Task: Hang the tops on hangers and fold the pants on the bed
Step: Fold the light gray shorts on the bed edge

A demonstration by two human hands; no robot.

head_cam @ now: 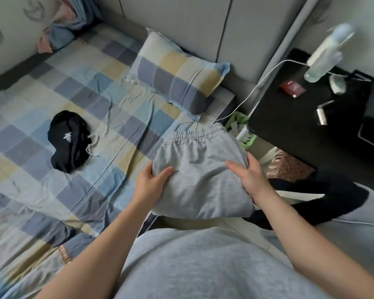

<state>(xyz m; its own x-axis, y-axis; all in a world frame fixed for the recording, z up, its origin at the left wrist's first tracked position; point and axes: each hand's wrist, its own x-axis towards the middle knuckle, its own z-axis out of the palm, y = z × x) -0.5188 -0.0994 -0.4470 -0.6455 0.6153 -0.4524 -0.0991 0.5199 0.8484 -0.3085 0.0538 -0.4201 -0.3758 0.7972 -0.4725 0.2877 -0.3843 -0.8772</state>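
Note:
Folded grey pants [200,169] with an elastic waistband hang over the bed's right edge, held up between both hands. My left hand [151,183] grips their left side, thumb on top. My right hand [249,176] grips their right side, thumb on top and fingers underneath. A folded black garment [68,140] with white lettering and a white drawstring lies on the checked bedsheet [78,100] to the left. No hangers show.
A checked pillow [174,73] lies against the grey headboard [188,24]. To the right stands a black nightstand [300,126] with a small fan [327,55], a red box [292,88] and a white cable [266,79]. A dark garment [324,197] lies on the floor.

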